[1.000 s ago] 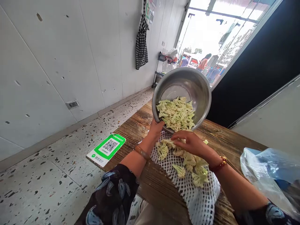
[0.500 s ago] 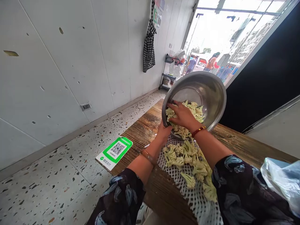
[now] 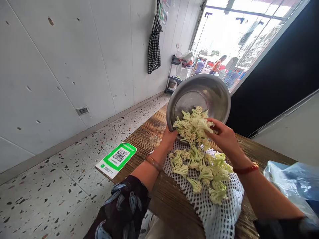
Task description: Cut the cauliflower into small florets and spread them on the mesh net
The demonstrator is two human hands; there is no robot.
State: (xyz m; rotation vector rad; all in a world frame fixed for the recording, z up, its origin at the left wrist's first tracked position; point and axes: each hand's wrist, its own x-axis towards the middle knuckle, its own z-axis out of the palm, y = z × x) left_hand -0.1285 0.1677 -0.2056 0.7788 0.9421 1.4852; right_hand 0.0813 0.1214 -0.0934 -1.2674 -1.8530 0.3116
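Observation:
A steel bowl [image 3: 216, 89] is tilted toward me on the table, with cauliflower florets [image 3: 189, 122] heaped in its lower side. My left hand [image 3: 169, 136] grips the bowl's rim at the lower left, thumb inside. At the bowl's right side, my right hand [image 3: 221, 134] pinches a cauliflower floret [image 3: 203, 125] between thumb and fingers. Below the bowl's mouth, more loose florets [image 3: 196, 159] lie spread over a white foam net [image 3: 219, 219].
The net lies on a dark wooden table [image 3: 169, 199]. A green and white QR code card [image 3: 117, 159] sits at its left edge. A clear plastic bag [image 3: 291, 186] is at the right. Beyond stand a shelf cart [image 3: 175, 69] and people outside a glass front.
My right hand has moved from inside the bowl's left part to its right side and now holds a floret. My left hand still grips the rim.

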